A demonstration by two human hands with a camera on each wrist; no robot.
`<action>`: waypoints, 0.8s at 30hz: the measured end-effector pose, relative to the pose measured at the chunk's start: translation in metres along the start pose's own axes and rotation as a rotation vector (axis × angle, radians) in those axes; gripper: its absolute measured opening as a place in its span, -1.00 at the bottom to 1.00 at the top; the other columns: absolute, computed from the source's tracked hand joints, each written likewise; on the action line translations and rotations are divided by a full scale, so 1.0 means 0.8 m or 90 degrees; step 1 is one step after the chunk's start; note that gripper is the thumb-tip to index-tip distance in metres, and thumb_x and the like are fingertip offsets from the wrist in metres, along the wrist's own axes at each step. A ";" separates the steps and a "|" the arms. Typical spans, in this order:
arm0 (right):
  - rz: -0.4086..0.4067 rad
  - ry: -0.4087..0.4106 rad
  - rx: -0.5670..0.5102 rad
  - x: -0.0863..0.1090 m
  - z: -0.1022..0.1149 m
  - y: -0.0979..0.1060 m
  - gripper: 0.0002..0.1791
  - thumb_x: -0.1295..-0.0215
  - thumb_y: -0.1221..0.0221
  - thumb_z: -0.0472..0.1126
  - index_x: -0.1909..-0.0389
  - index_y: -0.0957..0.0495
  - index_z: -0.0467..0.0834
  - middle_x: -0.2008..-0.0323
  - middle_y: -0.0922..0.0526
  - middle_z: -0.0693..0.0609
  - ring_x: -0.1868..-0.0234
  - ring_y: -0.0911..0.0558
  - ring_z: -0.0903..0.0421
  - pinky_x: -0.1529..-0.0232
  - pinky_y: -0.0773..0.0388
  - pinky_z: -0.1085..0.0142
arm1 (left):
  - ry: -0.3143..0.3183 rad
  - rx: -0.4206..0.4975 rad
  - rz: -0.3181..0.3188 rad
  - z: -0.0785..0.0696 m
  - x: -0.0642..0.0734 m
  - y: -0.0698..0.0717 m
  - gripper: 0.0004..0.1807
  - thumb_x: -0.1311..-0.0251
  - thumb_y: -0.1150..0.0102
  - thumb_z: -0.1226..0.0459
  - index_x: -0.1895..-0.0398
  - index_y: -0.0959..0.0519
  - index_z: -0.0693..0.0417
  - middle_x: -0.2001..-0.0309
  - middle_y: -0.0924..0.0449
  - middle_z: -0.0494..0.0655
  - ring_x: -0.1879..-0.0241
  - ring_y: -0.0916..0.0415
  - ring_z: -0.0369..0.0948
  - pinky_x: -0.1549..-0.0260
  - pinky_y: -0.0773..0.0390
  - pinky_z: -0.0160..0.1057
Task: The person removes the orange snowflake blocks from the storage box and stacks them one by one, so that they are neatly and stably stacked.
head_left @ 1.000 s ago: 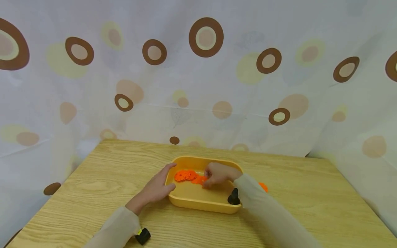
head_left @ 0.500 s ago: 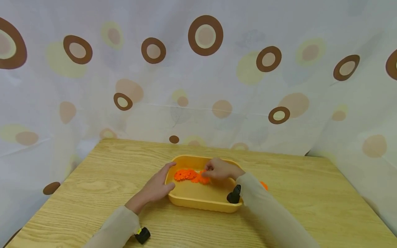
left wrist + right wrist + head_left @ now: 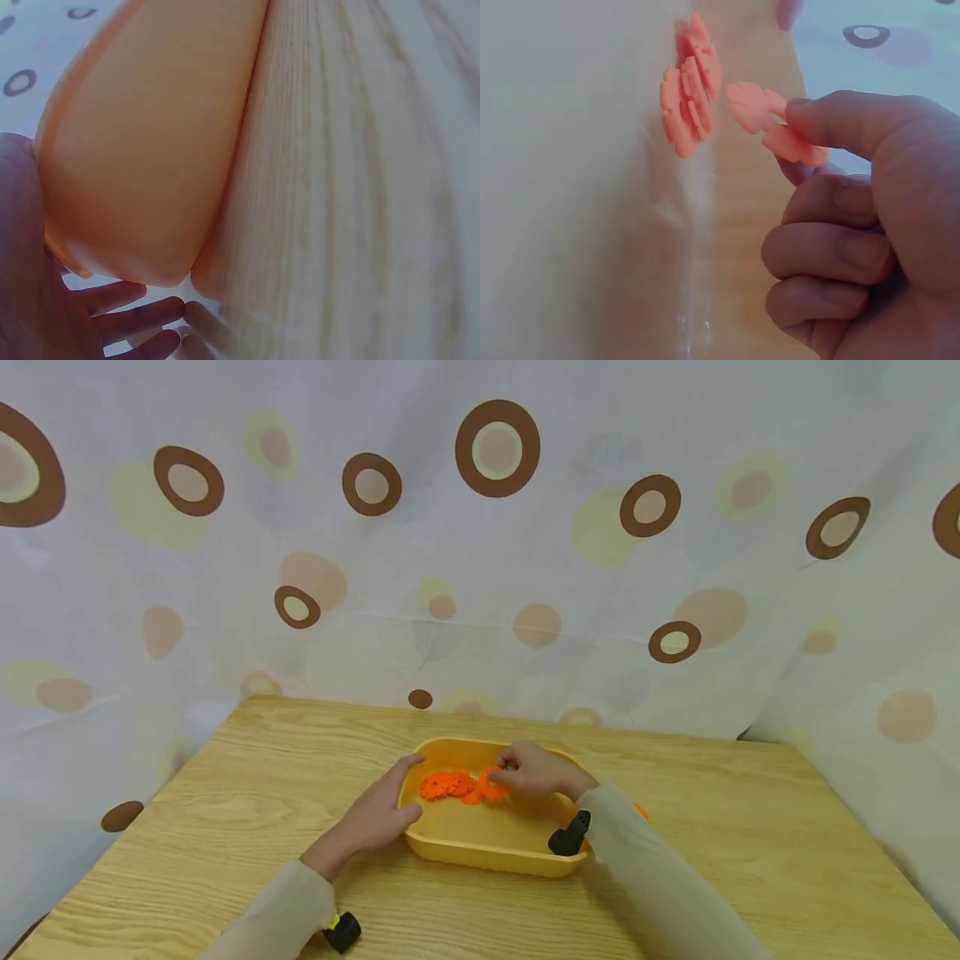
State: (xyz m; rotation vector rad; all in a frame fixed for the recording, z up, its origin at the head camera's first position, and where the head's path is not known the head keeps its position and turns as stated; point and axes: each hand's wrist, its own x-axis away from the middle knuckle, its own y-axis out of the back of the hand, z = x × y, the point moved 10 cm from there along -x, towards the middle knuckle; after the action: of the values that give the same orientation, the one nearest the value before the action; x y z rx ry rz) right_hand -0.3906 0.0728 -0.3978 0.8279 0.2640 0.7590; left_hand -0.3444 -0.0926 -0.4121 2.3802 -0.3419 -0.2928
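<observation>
A shallow yellow-orange plastic tray (image 3: 487, 857) sits on the wooden table. Inside, by its left end, lies a small overlapping heap of orange flower-shaped plastic discs (image 3: 446, 785) with notched edges. Thumb and forefinger of my right hand (image 3: 538, 770) pinch one such orange disc (image 3: 750, 112) by its edge, tilted, close beside the heap; the other fingers are curled into the palm. My left hand (image 3: 375, 810) rests against the tray's left end, thumb and forefinger spread along the rim. In the left wrist view its other fingers extend, fairly straight, below the tray's outer wall (image 3: 150, 150).
Another orange piece (image 3: 641, 810) lies on the wooden table (image 3: 750, 843) right of the tray, partly behind the right sleeve (image 3: 637, 852). A patterned cloth (image 3: 480, 568) hangs behind the table. Black wrist cameras show at both cuffs; the right one (image 3: 568, 835) overlaps the tray's near right corner.
The right hand has risen slightly from low over the tray's floor and turned, and an orange disc now shows in its pinch. The left hand and the tray have stayed in place.
</observation>
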 end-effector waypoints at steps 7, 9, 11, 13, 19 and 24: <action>-0.063 0.019 0.033 -0.001 0.008 0.023 -0.77 -0.38 -0.08 -0.17 0.42 -0.55 -0.20 0.73 -0.23 0.17 0.70 -0.17 0.26 0.50 -0.21 0.42 | -0.008 -0.008 -0.002 -0.005 -0.004 0.007 -0.25 -0.06 0.00 0.33 -0.43 -0.16 0.05 -0.41 -0.22 0.15 -0.36 -0.22 0.11 -0.27 -0.23 0.18; -0.072 0.014 0.030 0.001 0.008 0.028 -0.78 -0.39 -0.08 -0.16 0.37 -0.56 -0.21 0.72 -0.25 0.16 0.70 -0.18 0.24 0.50 -0.23 0.40 | -0.008 -0.011 -0.004 -0.006 -0.006 0.009 -0.25 -0.06 0.00 0.32 -0.43 -0.16 0.05 -0.40 -0.23 0.15 -0.36 -0.22 0.10 -0.27 -0.22 0.17; -0.077 0.012 0.023 0.002 0.009 0.032 -0.78 -0.39 -0.07 -0.15 0.39 -0.52 -0.20 0.72 -0.22 0.16 0.70 -0.17 0.24 0.49 -0.22 0.39 | -0.007 -0.009 -0.007 -0.007 -0.006 0.009 -0.25 -0.06 0.00 0.33 -0.42 -0.17 0.05 -0.40 -0.23 0.15 -0.36 -0.21 0.10 -0.28 -0.21 0.17; -0.077 0.012 0.014 0.004 0.009 0.033 -0.75 -0.40 -0.06 -0.14 0.44 -0.48 -0.19 0.72 -0.19 0.15 0.70 -0.15 0.23 0.50 -0.22 0.39 | -0.006 -0.009 -0.010 -0.008 -0.006 0.009 -0.25 -0.05 -0.01 0.33 -0.42 -0.17 0.06 -0.40 -0.23 0.15 -0.36 -0.22 0.10 -0.28 -0.22 0.17; -0.073 0.010 -0.006 0.007 0.006 0.030 -0.72 -0.40 -0.06 -0.15 0.52 -0.40 -0.15 0.72 -0.14 0.15 0.69 -0.13 0.23 0.48 -0.20 0.39 | 0.020 -0.003 -0.011 0.002 -0.002 0.001 -0.25 -0.06 -0.01 0.33 -0.42 -0.18 0.04 -0.40 -0.24 0.13 -0.36 -0.23 0.08 -0.29 -0.22 0.15; -0.075 0.009 -0.012 0.011 0.007 0.035 -0.73 -0.41 -0.05 -0.16 0.47 -0.51 -0.19 0.74 -0.18 0.16 0.70 -0.12 0.23 0.49 -0.20 0.39 | 0.005 -0.002 -0.018 0.003 0.001 -0.002 -0.25 -0.06 -0.01 0.34 -0.42 -0.17 0.06 -0.40 -0.24 0.15 -0.35 -0.23 0.10 -0.27 -0.23 0.17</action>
State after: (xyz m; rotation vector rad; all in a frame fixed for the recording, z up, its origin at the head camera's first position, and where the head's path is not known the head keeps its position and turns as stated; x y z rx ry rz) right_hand -0.3961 0.0878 -0.3723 0.7822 0.3157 0.6561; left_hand -0.3443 -0.0931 -0.4147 2.3847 -0.3047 -0.2971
